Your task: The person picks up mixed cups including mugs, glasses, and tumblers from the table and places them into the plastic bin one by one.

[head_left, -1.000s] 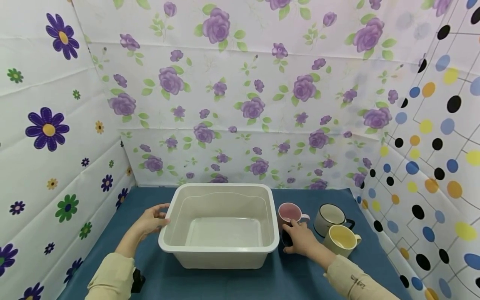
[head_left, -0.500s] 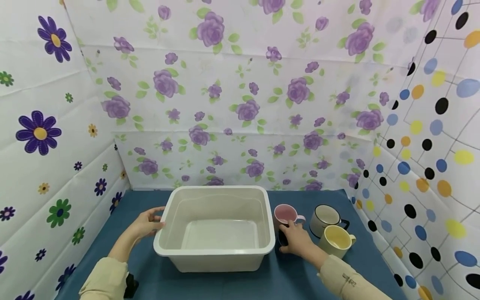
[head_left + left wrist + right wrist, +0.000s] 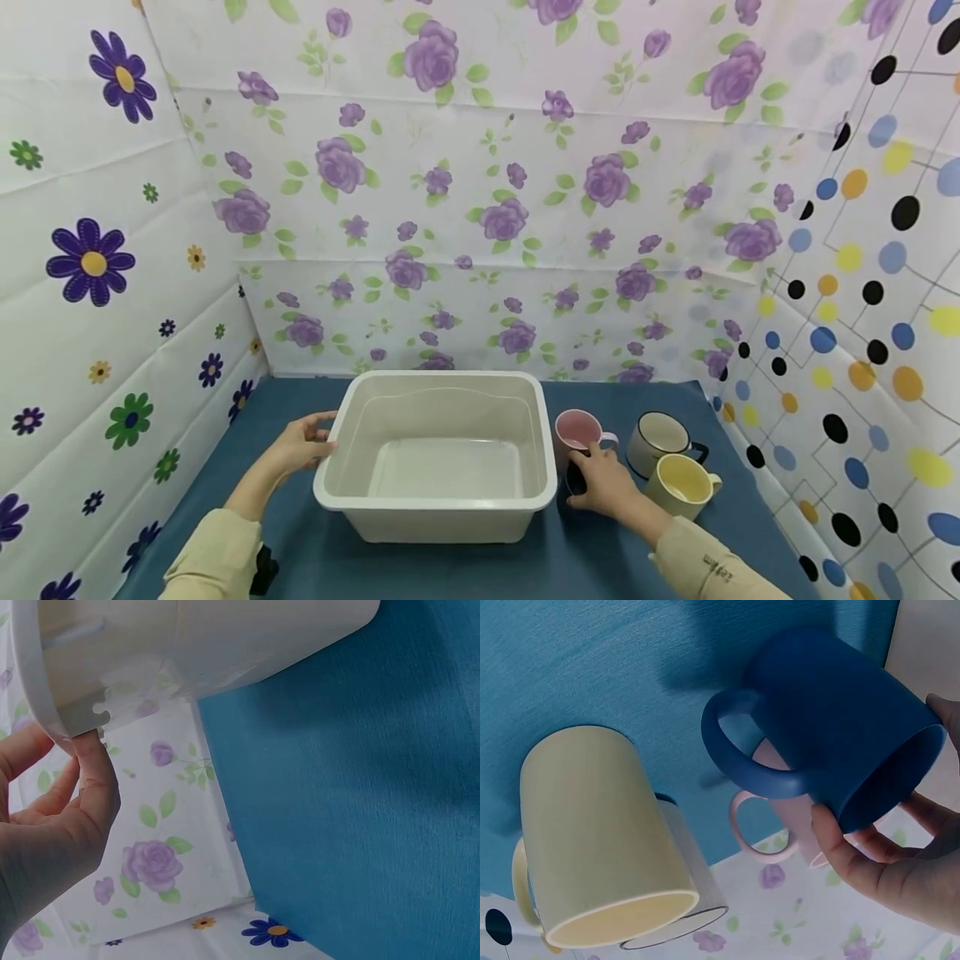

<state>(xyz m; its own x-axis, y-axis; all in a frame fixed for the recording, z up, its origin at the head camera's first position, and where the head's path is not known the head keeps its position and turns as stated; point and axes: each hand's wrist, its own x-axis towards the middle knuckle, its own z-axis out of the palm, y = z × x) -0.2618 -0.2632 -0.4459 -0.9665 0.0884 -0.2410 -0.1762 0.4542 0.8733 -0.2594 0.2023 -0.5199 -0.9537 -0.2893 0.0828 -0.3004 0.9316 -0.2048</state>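
A cream-white plastic basin [image 3: 435, 525] stands in the middle of the table with nothing inside. My left hand [image 3: 302, 446] pinches its left rim, the thumb and a bent finger on the lip in the left wrist view. On the basin's right side, my right hand [image 3: 609, 485] holds a dark blue mug [image 3: 840, 712] by the rim, fingers spread around its mouth. The head view shows little of this mug, since the hand covers it. Right behind it stands a pink mug [image 3: 576, 429], its handle pointing right.
Farther right on the blue cloth [image 3: 420, 575] stand a yellow mug [image 3: 682, 483] and, behind it, a white mug [image 3: 658, 433] with a black rim and handle. Patterned sheets [image 3: 465, 308] enclose the table at the back and both sides.
The head view sways slightly. Both hands stay where they were, at the basin rim and on the dark blue mug.
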